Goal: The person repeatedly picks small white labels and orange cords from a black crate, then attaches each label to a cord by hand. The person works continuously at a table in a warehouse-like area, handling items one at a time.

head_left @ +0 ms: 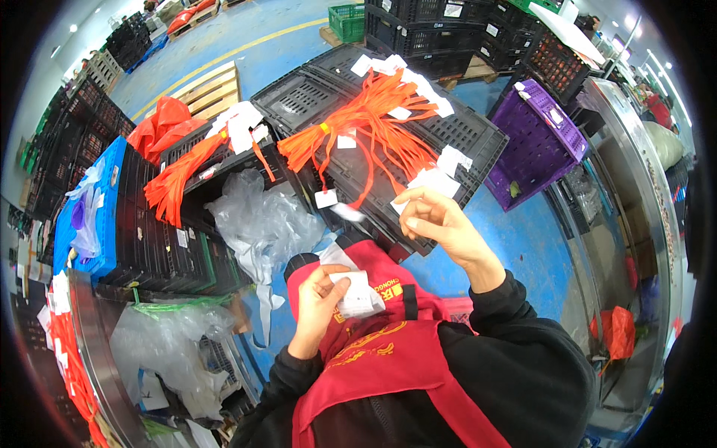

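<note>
My left hand [319, 302] is closed on a small white label [359, 296], pinched between thumb and fingers in front of my red apron [373, 351]. Further right and higher, my right hand [442, 230] has its fingers curled together at the edge of the black crates. Whatever its fingertips grip, if anything, I cannot make out. Beside it lie white tags [435, 181] and a bundle of orange mesh strips [366, 123], tied with a yellow band and ending in white tags. Another orange bundle [183, 175] with white tags rests on the crates to the left.
Black plastic crates [299, 101] are stacked in front of me. Crumpled clear plastic bags [265, 220] sit between them. A purple crate [534, 145] tilts at the right, beside a metal-edged table [635, 149]. A blue crate [93, 216] stands left, and a wooden pallet [213, 89] lies beyond.
</note>
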`<state>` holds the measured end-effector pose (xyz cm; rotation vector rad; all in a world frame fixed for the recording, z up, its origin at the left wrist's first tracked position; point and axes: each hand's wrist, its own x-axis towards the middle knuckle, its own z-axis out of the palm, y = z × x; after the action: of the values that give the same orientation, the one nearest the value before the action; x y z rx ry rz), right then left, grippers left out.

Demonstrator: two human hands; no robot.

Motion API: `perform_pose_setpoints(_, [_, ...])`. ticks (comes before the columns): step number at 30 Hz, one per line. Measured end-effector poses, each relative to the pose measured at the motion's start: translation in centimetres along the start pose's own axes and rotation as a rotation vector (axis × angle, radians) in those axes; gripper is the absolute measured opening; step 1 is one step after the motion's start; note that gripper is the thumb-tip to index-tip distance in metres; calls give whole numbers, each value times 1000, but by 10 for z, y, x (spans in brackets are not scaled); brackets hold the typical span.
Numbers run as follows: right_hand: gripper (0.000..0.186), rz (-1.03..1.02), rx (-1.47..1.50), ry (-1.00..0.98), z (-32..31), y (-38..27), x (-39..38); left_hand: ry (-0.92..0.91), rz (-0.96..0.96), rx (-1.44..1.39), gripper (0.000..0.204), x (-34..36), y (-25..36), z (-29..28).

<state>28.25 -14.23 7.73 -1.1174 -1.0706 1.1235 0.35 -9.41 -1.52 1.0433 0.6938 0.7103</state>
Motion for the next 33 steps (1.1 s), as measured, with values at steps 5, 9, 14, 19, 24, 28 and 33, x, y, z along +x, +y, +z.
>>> perform_pose_setpoints(5, [18, -315, -797, 155, 13, 21, 14, -24, -33, 35, 21, 3, 4, -2])
perform_pose_setpoints(9, [31, -559, -1058, -107, 33, 38, 35, -18, -28, 1, 26, -2, 3, 1])
perform_pose_setpoints(14, [23, -753, -1600, -518, 43, 61, 87, 47, 52, 88, 28, -3, 5, -9])
perform_pose_setpoints(19, [14, -597, -2081, -838, 60, 94, 125, 37, 43, 108, 30, -4, 10, -14])
perform_pose_setpoints(24, [9, -478, -2057, -911, 63, 95, 132, 99, 105, 112, 44, -10, 21, -13])
perform_pose_setpoints(28, [11, -759, -1539, -507, 60, 58, 126, 156, 161, 93, 40, -6, 19, -14])
perform_pose_setpoints(33, [15, -639, -969, 52, 63, 23, 71, 128, 181, 272, 43, 5, 18, -26])
